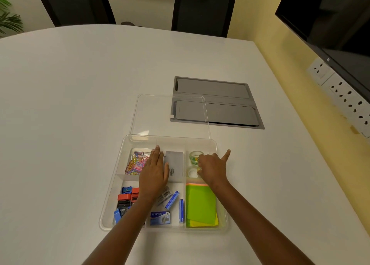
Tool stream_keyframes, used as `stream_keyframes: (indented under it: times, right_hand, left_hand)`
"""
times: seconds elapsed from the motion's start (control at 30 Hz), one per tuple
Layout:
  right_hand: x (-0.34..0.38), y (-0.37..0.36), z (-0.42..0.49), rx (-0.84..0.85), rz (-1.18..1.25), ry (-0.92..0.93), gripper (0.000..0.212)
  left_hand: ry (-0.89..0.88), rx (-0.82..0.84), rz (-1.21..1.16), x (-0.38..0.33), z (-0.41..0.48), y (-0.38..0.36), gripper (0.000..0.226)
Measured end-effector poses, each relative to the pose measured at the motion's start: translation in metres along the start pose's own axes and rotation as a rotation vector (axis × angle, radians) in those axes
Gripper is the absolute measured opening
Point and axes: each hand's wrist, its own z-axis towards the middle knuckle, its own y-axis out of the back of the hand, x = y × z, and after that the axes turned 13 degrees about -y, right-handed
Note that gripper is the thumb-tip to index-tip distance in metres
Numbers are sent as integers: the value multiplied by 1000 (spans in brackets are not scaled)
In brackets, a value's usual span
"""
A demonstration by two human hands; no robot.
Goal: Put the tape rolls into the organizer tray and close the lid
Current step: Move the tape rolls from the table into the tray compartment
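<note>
A clear plastic organizer tray (212, 142) sits on the white table in front of me. Its clear lid (152, 112) lies flat on the table just behind it. Two clear tape rolls rest in the tray's back right compartment: one upright tape roll (193, 157) at the back, a second tape roll (192, 172) lying flat nearer me. My right hand (213, 169) hovers over that compartment, fingertips touching or very near the rolls, thumb and little finger spread. My left hand (155, 171) lies flat, fingers together, over the tray's middle, holding nothing.
The tray also holds coloured paper clips (135, 162), a grey box (175, 163), sharpeners (127, 198), staple boxes (160, 217) and green sticky notes (201, 204). A grey cable hatch (220, 102) is set in the table behind. Wall sockets (344, 96) run along the right.
</note>
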Motion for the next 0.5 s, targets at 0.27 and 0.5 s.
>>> stream_keyframes:
  times: [0.27, 0.5]
  right_hand:
    - [-4, -6, 6, -37, 39, 81, 21]
    - [-26, -8, 8, -63, 125, 72, 19]
  left_hand:
    - [0, -2, 0, 0, 0, 0, 49]
    - [3, 2, 0, 1, 1, 0, 48]
